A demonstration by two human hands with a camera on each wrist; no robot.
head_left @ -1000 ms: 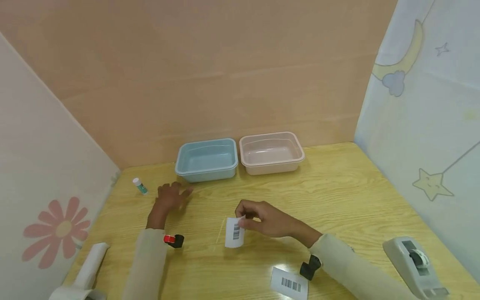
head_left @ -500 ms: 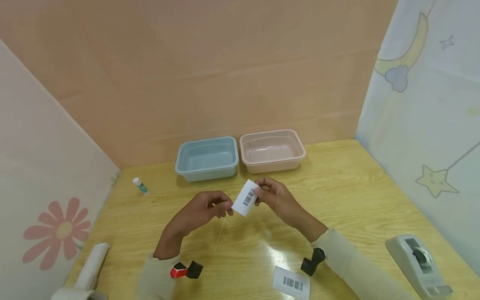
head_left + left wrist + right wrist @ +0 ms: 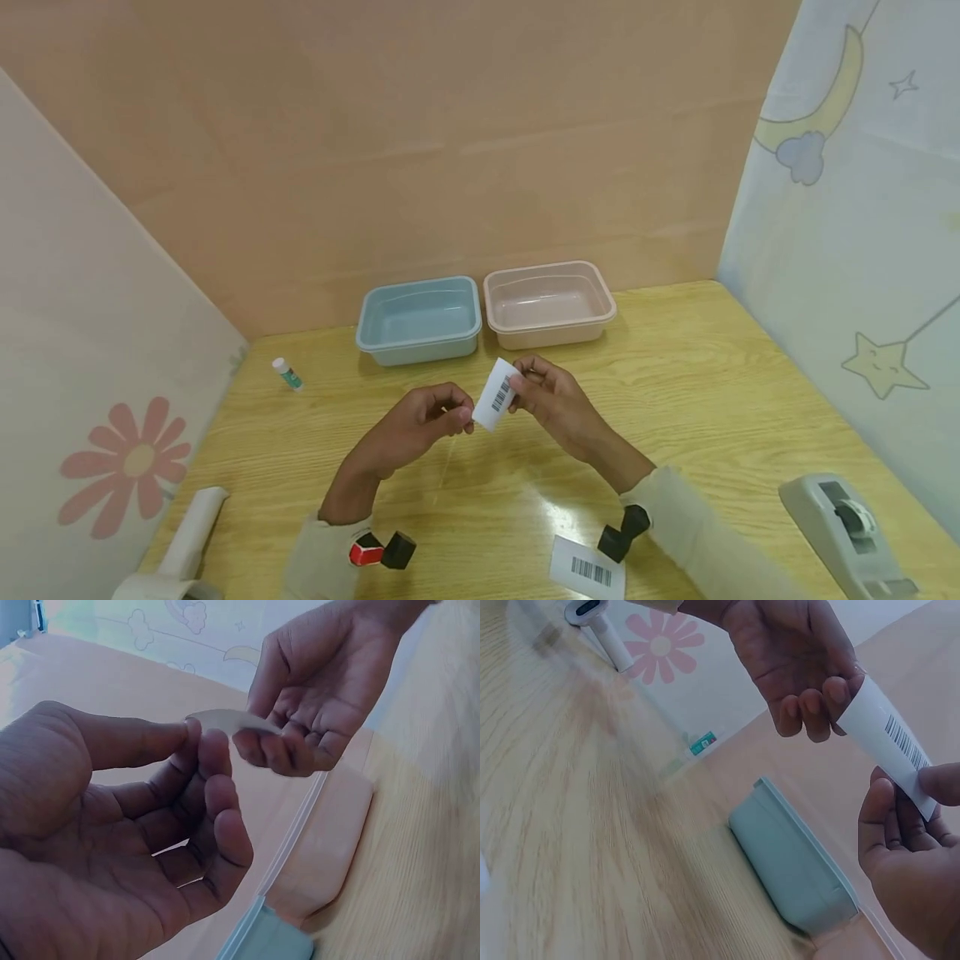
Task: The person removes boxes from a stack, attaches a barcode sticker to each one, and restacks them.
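Observation:
A small white paper label printed with a black barcode is held up above the table between both hands, slightly bowed. My left hand pinches its lower left corner between thumb and forefinger; the other fingers are loosely curled, as the left wrist view shows. My right hand pinches the opposite end, its thumb over the printed side. In the right wrist view the label stretches between the two hands. A second barcode label lies flat on the table near the right wrist.
Two plastic basins, one blue and one pink, stand side by side along the back wall. A glue stick lies at the left. A white barcode scanner is front left, and a tape dispenser stands front right.
My right hand has raised the label from low over the table. My left hand has come in from the left beside the glue stick and taken its corner.

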